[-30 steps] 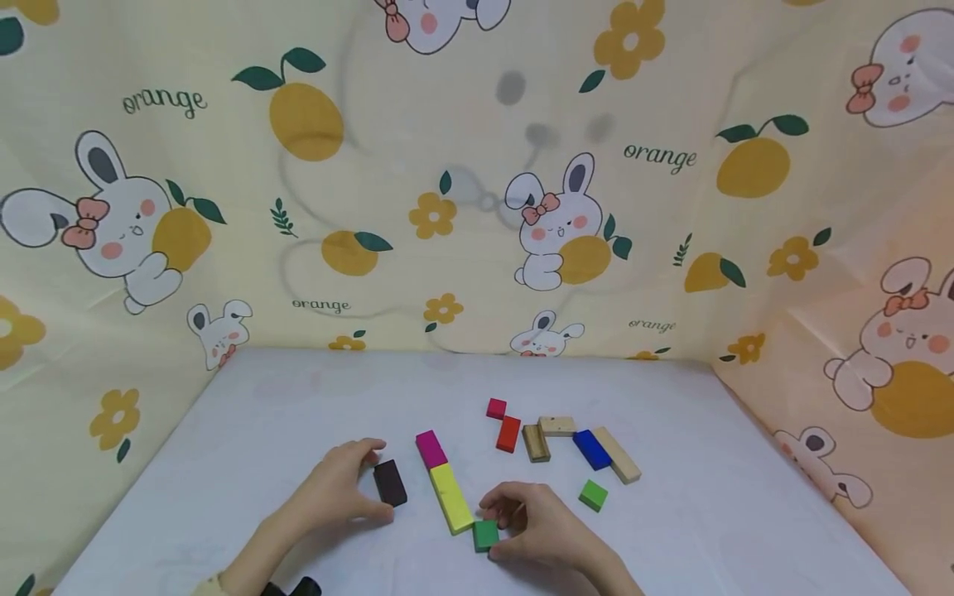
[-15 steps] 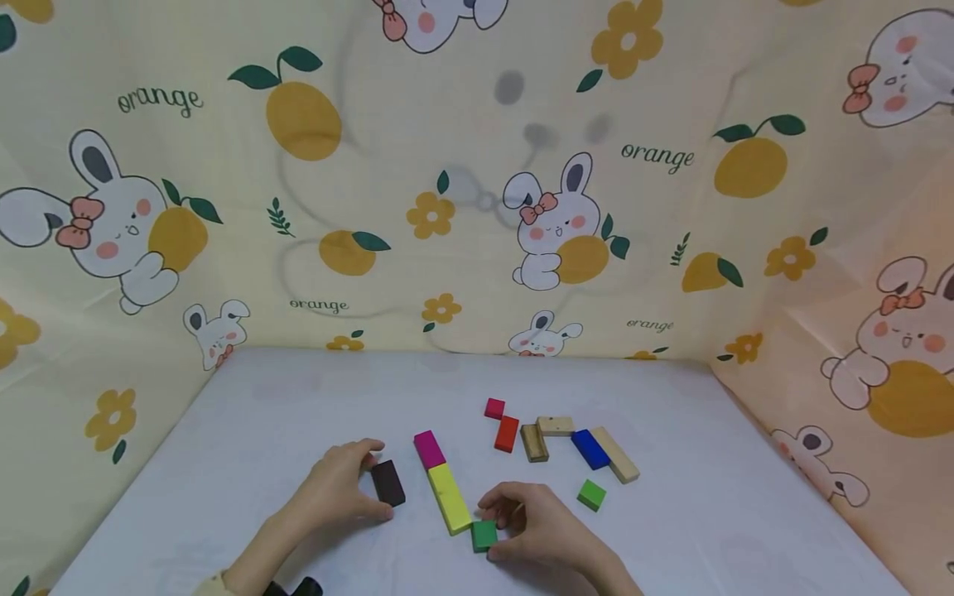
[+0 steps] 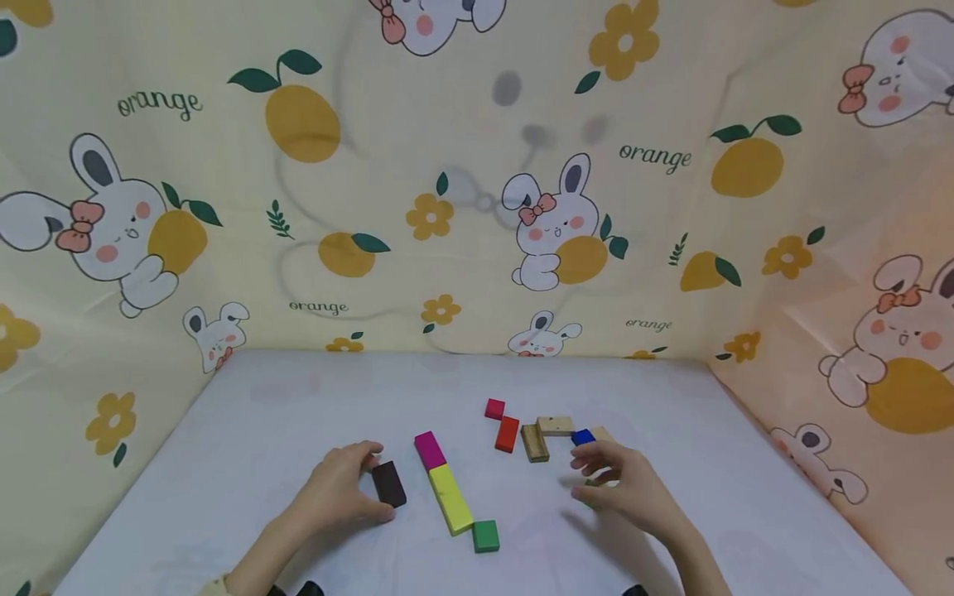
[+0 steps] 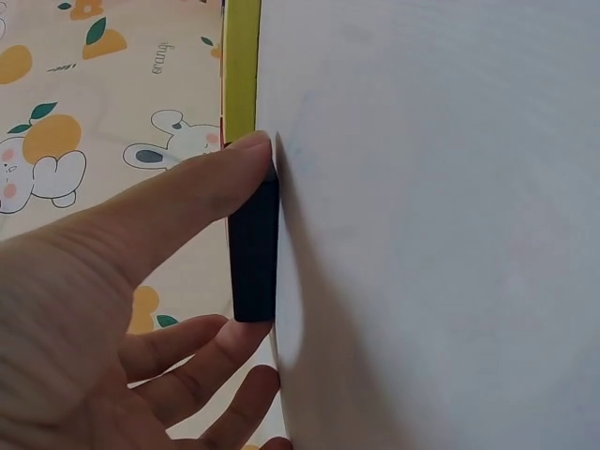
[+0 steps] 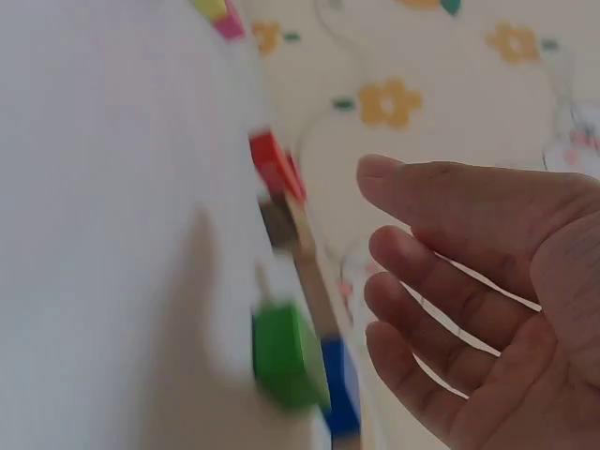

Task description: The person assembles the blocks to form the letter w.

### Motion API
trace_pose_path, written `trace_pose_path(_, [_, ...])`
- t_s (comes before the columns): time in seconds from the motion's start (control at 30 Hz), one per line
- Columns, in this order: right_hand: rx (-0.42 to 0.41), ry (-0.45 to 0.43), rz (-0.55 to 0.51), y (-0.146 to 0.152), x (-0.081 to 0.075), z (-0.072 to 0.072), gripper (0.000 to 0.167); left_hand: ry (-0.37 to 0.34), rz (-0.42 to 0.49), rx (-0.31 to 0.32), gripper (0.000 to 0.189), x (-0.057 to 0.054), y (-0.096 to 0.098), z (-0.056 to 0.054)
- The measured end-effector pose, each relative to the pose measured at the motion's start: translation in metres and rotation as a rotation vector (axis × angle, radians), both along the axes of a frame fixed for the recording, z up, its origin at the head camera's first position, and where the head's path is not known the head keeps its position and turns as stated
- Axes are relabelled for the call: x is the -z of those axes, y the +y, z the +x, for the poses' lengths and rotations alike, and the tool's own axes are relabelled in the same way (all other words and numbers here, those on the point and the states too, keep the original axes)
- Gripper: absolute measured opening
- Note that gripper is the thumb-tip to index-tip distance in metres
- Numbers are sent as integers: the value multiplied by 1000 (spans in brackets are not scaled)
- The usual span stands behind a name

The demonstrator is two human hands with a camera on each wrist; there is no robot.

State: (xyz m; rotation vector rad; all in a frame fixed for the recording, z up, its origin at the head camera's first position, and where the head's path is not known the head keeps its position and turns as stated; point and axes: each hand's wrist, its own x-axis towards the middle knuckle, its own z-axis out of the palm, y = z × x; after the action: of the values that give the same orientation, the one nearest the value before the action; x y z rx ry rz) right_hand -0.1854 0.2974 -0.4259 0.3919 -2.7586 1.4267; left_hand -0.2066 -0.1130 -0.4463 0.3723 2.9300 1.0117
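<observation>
- Light green block (image 5: 286, 356) lies by our right hand (image 3: 626, 484), partly hidden by it in the head view; that hand is loosely bent and holds nothing.
- Blue block (image 3: 583, 437) sits just beyond that hand, so a low reach could nudge it askew.
- Dark brown block (image 3: 389, 484) is pinched at its ends by our left hand (image 3: 339, 480); uneven pressure could twist it free.
- Yellow block (image 3: 450, 498) lies right of our left hand, so a sideways slip could knock it.

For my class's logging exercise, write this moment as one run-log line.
left hand: pinches dark block | right hand: holding nothing, near light-green block | dark-green block: beside yellow block
</observation>
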Motion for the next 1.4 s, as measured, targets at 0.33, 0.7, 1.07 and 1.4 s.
trace_pose_path(0.33, [192,-15,64,48,2,-15,50,-21,-4,-11,86,0,0,-1])
trace_pose_path(0.7, [3,-16,147,63,11,-51,59,-6,3,1,85,1,-1,-3])
trace_pose_path(1.07, [-92,-89,244,67,10,-73,61,-16,6,14,82,2,0,-3])
trace_pose_path(1.4, [-54,-149,223,63,11,-77,62,-23,11,14,81,-2,-3,-3])
